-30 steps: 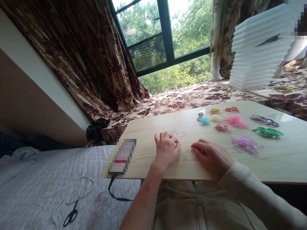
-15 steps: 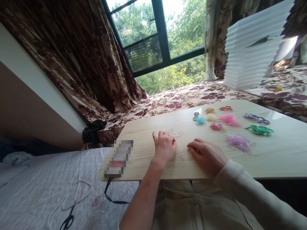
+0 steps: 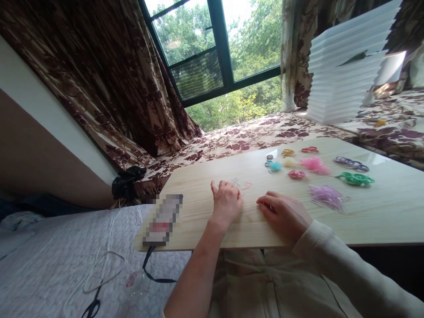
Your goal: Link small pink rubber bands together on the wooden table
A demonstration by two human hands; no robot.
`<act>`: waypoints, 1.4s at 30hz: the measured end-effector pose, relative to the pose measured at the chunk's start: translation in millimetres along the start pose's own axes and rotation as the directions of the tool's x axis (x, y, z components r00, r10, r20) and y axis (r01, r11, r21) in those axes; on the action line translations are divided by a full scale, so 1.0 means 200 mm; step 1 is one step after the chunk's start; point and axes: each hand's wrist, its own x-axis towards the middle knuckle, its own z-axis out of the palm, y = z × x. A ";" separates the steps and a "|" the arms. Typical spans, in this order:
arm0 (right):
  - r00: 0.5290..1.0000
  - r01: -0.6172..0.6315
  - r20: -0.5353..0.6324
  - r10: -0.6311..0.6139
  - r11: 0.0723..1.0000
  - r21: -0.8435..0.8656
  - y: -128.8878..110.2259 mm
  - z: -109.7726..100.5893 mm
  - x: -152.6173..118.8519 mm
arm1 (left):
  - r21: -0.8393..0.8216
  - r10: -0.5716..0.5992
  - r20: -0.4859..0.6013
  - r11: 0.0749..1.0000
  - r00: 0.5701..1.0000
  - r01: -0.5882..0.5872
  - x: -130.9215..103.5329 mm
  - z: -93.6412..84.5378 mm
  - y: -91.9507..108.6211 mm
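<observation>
My left hand [image 3: 227,198] rests on the pale wooden table [image 3: 195,221], fingers curled in, one finger raised at the left. Just beyond its knuckles lie a few small pink and teal bands [image 3: 247,185], partly hidden by the hand. My right hand [image 3: 283,214] rests to the right, fingers bent and pressed together with the tips toward the left hand; whatever is under them is hidden. Farther right are a purple pile of bands [image 3: 327,197], a pink pile [image 3: 314,165], green rings [image 3: 356,178] and dark blue rings [image 3: 351,163].
A blurred-out device [image 3: 163,221] with a black cable lies at the table's left end. Teal bands [image 3: 274,166], yellow rings [image 3: 288,153] and red rings [image 3: 309,149] sit toward the back. A white pleated stand [image 3: 341,79] rises behind, on patterned cloth.
The view has shifted very slightly. Both hands keep nearly the same place and pose, and the bands and rings stay where they were on the table.
</observation>
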 end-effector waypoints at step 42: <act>0.956 -0.215 -0.244 0.163 0.955 -0.206 0.66 -0.59 0.01 | -0.161 0.143 -0.141 0.973 0.980 -0.165 -0.05 0.02 0.03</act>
